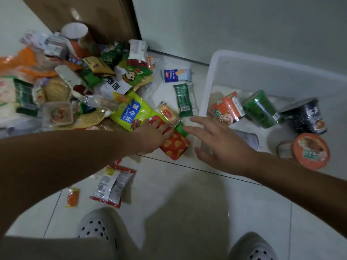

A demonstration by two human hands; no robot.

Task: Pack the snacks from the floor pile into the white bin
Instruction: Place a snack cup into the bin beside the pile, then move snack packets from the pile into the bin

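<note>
I see my left grip (155, 136) lying flat on the red chip packet (175, 147) at the edge of the snack pile (75, 87) on the floor, and my right grip (221, 143) hovers spread just beside the white bin (262, 77).

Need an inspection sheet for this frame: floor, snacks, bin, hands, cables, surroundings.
Surface: pale tiled floor.
Job's things: snack pile on the left; white bin on the right holds four cups.
Clutter: red-silver packet and orange sachet lie apart from the pile.
Hands: left hand flat on red chip bag; right hand open, fingers spread, holding nothing.
Cables: nothing seen.
Surroundings: wooden door, white wall, spotted slippers.
</note>
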